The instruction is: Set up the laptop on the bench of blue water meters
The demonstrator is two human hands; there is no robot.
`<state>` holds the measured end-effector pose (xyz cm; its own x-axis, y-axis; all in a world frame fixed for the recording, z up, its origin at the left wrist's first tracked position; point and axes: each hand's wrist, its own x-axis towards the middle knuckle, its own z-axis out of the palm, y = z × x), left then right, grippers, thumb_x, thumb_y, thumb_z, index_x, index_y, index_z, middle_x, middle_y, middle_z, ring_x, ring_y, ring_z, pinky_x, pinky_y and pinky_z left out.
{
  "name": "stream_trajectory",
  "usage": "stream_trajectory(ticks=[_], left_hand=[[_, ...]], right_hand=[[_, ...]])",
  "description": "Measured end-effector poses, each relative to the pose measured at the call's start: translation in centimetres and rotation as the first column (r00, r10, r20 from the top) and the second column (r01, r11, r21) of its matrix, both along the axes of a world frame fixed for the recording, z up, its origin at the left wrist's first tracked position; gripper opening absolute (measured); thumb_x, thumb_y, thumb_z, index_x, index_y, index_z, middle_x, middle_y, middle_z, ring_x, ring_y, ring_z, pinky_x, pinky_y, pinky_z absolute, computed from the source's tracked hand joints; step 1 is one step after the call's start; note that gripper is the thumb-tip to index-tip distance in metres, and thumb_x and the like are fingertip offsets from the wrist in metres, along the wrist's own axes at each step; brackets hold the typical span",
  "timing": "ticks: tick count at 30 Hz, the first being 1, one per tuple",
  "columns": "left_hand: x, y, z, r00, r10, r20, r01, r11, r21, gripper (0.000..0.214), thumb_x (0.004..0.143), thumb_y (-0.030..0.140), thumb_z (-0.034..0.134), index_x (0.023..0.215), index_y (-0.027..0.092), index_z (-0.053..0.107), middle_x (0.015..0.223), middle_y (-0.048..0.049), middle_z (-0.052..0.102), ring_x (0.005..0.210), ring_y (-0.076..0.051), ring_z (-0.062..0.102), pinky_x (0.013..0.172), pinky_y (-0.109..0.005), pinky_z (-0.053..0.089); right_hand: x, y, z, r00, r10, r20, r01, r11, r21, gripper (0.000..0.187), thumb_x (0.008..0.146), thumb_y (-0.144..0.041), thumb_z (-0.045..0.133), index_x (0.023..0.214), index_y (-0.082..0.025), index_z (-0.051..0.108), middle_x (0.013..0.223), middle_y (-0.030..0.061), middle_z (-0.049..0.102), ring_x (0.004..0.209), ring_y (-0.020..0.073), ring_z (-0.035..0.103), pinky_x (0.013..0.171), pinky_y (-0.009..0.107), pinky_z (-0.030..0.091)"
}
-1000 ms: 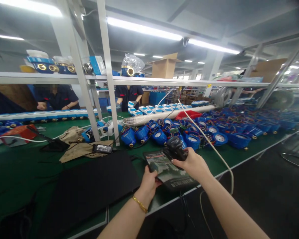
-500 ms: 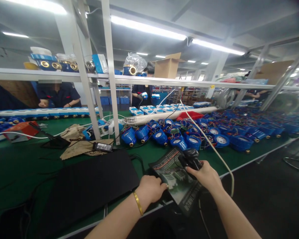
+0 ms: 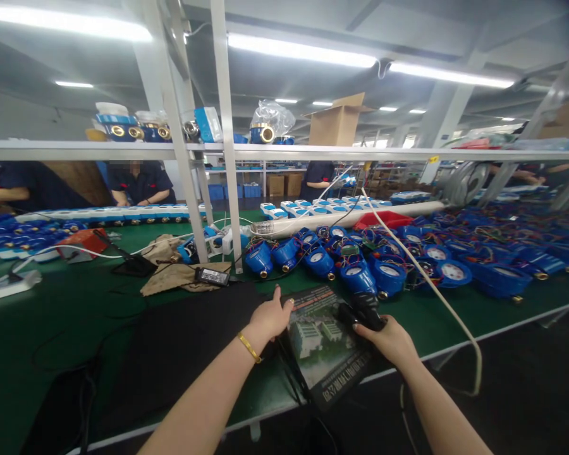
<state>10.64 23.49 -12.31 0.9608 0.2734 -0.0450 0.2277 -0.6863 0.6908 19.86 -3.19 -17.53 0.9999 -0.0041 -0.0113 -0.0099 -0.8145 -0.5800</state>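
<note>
1. We recorded the right hand (image 3: 387,338) clamped around a black handheld device (image 3: 360,313), most likely a scanner, though its face was hidden from us.
2. The device sat over the right part of a printed pad (image 3: 326,344) that lay on the green workbench (image 3: 52,316) at its near edge, with one corner of the pad overhanging that edge.
3. We recorded the left hand (image 3: 270,316) with its fingers loosely spread, resting on the left edge of the pad and gripping nothing that we could make out. A gold bracelet (image 3: 249,347) circled that wrist.
4. A black mat (image 3: 171,347) lay just beside the pad, to its left.
5. Behind the pad stood a row of blue water meters (image 3: 360,272) (dials facing up), and many more covered the bench to the right.
6. A white cable (image 3: 436,294) ran across the meters and dropped over the near edge.
7. A power adapter (image 3: 212,276) lay on a brown cloth (image 3: 171,281) near a white shelf post (image 3: 227,126).
8. Other people in dark uniforms (image 3: 140,180) stood at the far side of the bench.
</note>
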Motion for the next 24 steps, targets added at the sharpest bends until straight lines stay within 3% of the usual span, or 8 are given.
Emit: stream_trajectory(ticks=[3, 8, 10, 13, 16, 19, 21, 24], left_hand=[[1.1, 0.9, 0.1, 1.0, -0.008, -0.011, 0.006, 0.991, -0.134, 0.065, 0.09, 0.036, 0.038, 0.146, 0.012, 0.014, 0.045, -0.0007, 0.053, 0.033, -0.025, 0.051, 0.048, -0.034, 0.047], [1.2, 0.0, -0.2, 0.964, 0.037, 0.264, -0.037, 0.999, -0.004, 0.077, 0.076, 0.006, 0.054, 0.143, 0.034, 0.026, 0.096, -0.0098, 0.064, 0.081, -0.028, 0.064, 0.083, -0.037, 0.045], [1.3, -0.5, 0.4, 0.932, 0.053, 0.36, -0.06, 0.998, 0.011, 0.082, 0.075, 0.008, 0.059, 0.144, 0.035, 0.024, 0.117, -0.0108, 0.057, 0.097, -0.03, 0.06, 0.088, -0.036, 0.042], [2.5, -0.5, 2.0, 0.896, 0.175, 0.408, -0.125, 0.981, -0.146, 0.09, 0.079, 0.021, 0.062, 0.147, 0.028, 0.003, 0.12, -0.0115, 0.054, 0.09, -0.025, 0.062, 0.075, -0.029, 0.047], [4.3, 0.5, 3.5, 0.934, 0.222, 0.281, -0.154, 0.957, -0.245, 0.059, 0.089, 0.023, 0.047, 0.142, 0.019, 0.022, 0.12, -0.0155, 0.055, 0.068, -0.017, 0.062, 0.054, -0.023, 0.046], [5.0, 1.3, 3.9, 0.997, 0.066, -0.047, -0.076, 0.96, -0.271, 0.025, 0.086, 0.014, 0.045, 0.105, 0.005, 0.058, 0.088, -0.0161, 0.065, 0.049, -0.016, 0.058, 0.042, -0.023, 0.043], [4.3, 1.5, 3.6, 0.97, -0.089, -0.228, 0.011, 0.946, -0.324, 0.014, 0.082, 0.009, 0.048, 0.083, 0.006, 0.061, 0.067, -0.0106, 0.064, 0.041, -0.016, 0.055, 0.038, -0.023, 0.041], [1.7, 1.5, 3.1, 0.95, -0.2, -0.24, 0.099, 0.921, -0.377, 0.014, 0.082, 0.013, 0.047, 0.077, 0.01, 0.06, 0.068, -0.0078, 0.065, 0.041, -0.015, 0.056, 0.036, -0.021, 0.04]], right_hand=[[0.4, -0.3, -0.2, 1.0, -0.018, 0.006, 0.017, 0.998, 0.066, 0.06, 0.066, -0.057, 0.066, 0.103, -0.012, 0.054, 0.088, 0.0107, 0.064, 0.085, 0.0287, 0.063, 0.068, 0.033, 0.046], [0.1, -0.7, 0.6, 0.986, -0.144, 0.084, 0.13, 0.979, 0.158, 0.068, 0.061, -0.062, 0.064, 0.107, -0.012, 0.054, 0.095, 0.0135, 0.064, 0.09, 0.0309, 0.062, 0.073, 0.036, 0.047], [-0.2, -1.0, 1.3, 0.964, -0.232, 0.129, 0.205, 0.96, 0.192, 0.074, 0.062, -0.065, 0.062, 0.112, -0.011, 0.051, 0.101, 0.0167, 0.063, 0.095, 0.0324, 0.06, 0.078, 0.038, 0.048], [-0.5, -1.5, 2.4, 0.925, -0.335, 0.178, 0.297, 0.932, 0.209, 0.079, 0.068, -0.068, 0.055, 0.118, -0.007, 0.046, 0.109, 0.0221, 0.06, 0.102, 0.0344, 0.057, 0.083, 0.04, 0.047], [-0.5, -1.2, 3.1, 0.939, -0.286, 0.191, 0.259, 0.953, 0.155, 0.075, 0.071, -0.066, 0.057, 0.117, -0.007, 0.046, 0.107, 0.0216, 0.061, 0.099, 0.0342, 0.059, 0.08, 0.039, 0.048], [-0.4, 0.8, 2.9, 0.979, -0.115, 0.168, 0.108, 0.993, 0.048, 0.064, 0.07, -0.057, 0.066, 0.112, -0.012, 0.05, 0.096, 0.0158, 0.064, 0.091, 0.0328, 0.062, 0.075, 0.037, 0.049], [-0.4, 2.6, 2.5, 0.989, -0.009, 0.149, 0.014, 0.999, -0.033, 0.058, 0.072, -0.05, 0.069, 0.111, -0.011, 0.05, 0.09, 0.0159, 0.065, 0.088, 0.0347, 0.063, 0.074, 0.039, 0.048], [-0.4, 4.7, 2.1, 0.986, 0.086, 0.14, -0.071, 0.991, -0.11, 0.048, 0.076, -0.04, 0.067, 0.109, -0.009, 0.05, 0.084, 0.0187, 0.064, 0.084, 0.0379, 0.063, 0.073, 0.042, 0.047]])
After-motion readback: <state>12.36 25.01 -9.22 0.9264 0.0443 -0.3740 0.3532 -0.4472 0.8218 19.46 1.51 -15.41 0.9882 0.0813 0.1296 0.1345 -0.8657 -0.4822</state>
